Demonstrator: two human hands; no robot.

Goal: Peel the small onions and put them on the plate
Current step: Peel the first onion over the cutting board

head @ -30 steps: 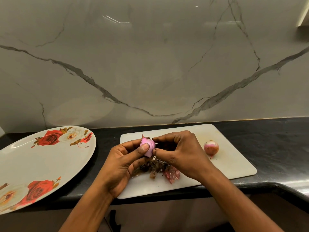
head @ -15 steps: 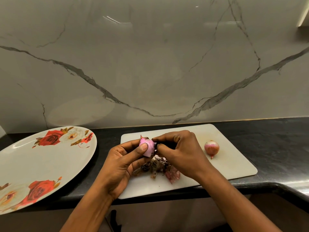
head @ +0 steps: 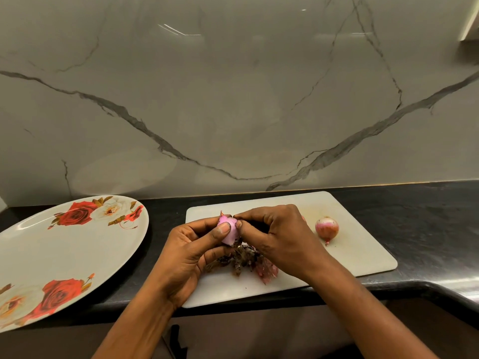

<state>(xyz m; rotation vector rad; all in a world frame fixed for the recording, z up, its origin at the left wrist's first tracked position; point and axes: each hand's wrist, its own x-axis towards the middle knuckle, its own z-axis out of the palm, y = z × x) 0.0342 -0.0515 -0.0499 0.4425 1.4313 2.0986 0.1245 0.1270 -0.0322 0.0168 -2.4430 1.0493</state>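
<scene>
My left hand [head: 191, 250] holds a small pink onion [head: 231, 233] between thumb and fingers, above the white cutting board [head: 363, 255]. My right hand [head: 280, 237] pinches the onion's top right side with thumb and forefinger. A second small onion [head: 327, 228], still partly in its reddish skin, lies on the board to the right. A pile of dark and pink peels [head: 246, 261] lies on the board under my hands. The large white plate [head: 51, 252] with red rose prints sits to the left, with no onion on it.
The black countertop [head: 427, 224] runs along a grey marble wall [head: 233, 99]. Its front edge curves outward at the right. The plate overhangs the counter's front edge at the left.
My hands and the onion have barely shifted; the right hand's fingers have moved slightly on the onion's top.
</scene>
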